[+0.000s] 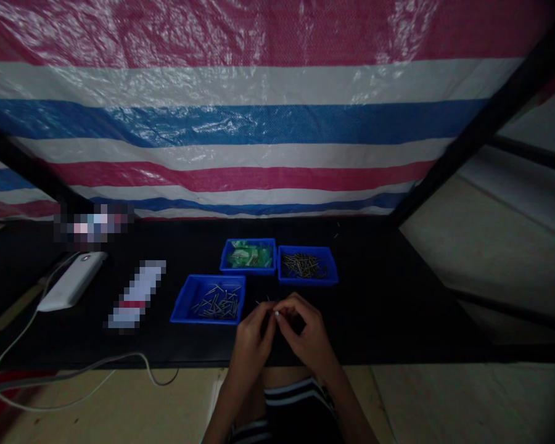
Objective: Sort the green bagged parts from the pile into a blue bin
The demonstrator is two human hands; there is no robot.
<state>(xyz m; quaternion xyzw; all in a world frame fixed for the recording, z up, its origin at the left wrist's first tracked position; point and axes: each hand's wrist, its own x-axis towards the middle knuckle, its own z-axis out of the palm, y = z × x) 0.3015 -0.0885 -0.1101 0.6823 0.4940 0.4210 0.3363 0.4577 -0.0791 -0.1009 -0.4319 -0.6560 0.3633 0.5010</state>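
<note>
My left hand (253, 338) and my right hand (306, 327) meet fingertip to fingertip over the front part of the black table. Both are pinched closed around something small; only a tiny pale tip (276, 313) shows between them, and the rest is hidden. Left of my hands, a blue tray (178, 308) holds silvery nail-like pieces (224, 306). Beyond them, another blue tray (250, 271) contains green and clear plastic pieces (250, 255). Beside it on the right, a third blue tray (333, 265) holds darker, brassy screw-like pieces (304, 265).
A white power strip or box (74, 282) with cables lies at the left on the black table (388, 308), near a blurred pale object (137, 295). Small thin pieces (337, 234) lie at the back right. Striped sheeting (259, 123) hangs behind, between dark frame bars.
</note>
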